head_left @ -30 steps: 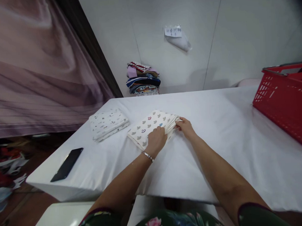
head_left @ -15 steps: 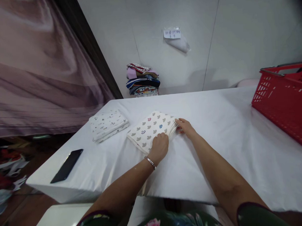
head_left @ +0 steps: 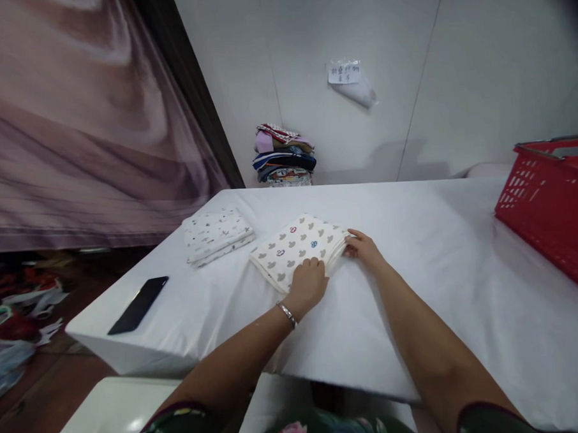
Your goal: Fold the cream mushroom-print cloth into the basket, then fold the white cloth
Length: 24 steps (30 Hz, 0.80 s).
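Note:
A folded cream cloth point(head_left: 290, 245) with grey cloud-like shapes and a few coloured motifs lies on the white-covered table in front of me. My left hand point(head_left: 310, 282) is closed over its near edge, fingers curled onto the fabric; a silver bracelet circles that wrist. At the cloth's right corner, my right hand point(head_left: 364, 248) pinches the stacked layers between thumb and fingers. Left of this cloth is a second folded white cloth point(head_left: 217, 234) with small dark prints, which neither hand touches.
A black phone point(head_left: 138, 305) lies near the table's left edge. On the right stands a red plastic basket point(head_left: 552, 211). A stack of folded fabrics point(head_left: 284, 154) is by the wall behind the white tablecloth point(head_left: 444, 261). A pinkish curtain point(head_left: 75, 136) hangs at left.
The camera view has shifted slightly, so everything sits a little further right. My right fingers have curled in more around the cloth's corner; my left hand keeps its place on the near edge.

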### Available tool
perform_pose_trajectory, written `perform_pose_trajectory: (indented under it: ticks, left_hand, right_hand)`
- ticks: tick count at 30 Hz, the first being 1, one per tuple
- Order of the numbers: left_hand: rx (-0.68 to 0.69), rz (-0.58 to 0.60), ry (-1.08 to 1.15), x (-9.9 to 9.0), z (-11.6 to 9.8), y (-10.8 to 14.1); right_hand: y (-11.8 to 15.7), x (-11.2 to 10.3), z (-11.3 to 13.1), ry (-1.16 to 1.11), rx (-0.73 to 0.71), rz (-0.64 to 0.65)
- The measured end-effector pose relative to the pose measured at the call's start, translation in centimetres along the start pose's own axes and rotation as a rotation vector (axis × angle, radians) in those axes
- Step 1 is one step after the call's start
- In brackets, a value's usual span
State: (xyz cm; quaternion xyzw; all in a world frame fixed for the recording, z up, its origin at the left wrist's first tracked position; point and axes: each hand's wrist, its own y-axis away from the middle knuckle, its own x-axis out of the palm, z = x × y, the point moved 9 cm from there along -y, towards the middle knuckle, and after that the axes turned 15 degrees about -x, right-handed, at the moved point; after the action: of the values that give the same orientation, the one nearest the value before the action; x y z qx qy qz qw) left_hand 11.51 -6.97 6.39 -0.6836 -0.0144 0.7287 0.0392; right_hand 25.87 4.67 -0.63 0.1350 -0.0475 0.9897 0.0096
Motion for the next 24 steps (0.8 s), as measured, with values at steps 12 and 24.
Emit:
perform_pose_trajectory:
  ticks: [12,24]
  left_hand:
    - [-0.037,0.029,0.094,-1.2,-2.1,-6.3]
    - [-0.030,0.028,0.116,-0.3,-2.3,-7.4]
  right_hand:
    - [0.1,0.3,0.5,-0.001,-0.062,0.074]
    - [0.0,0.0,3.3,0.775,-0.492,-0.009]
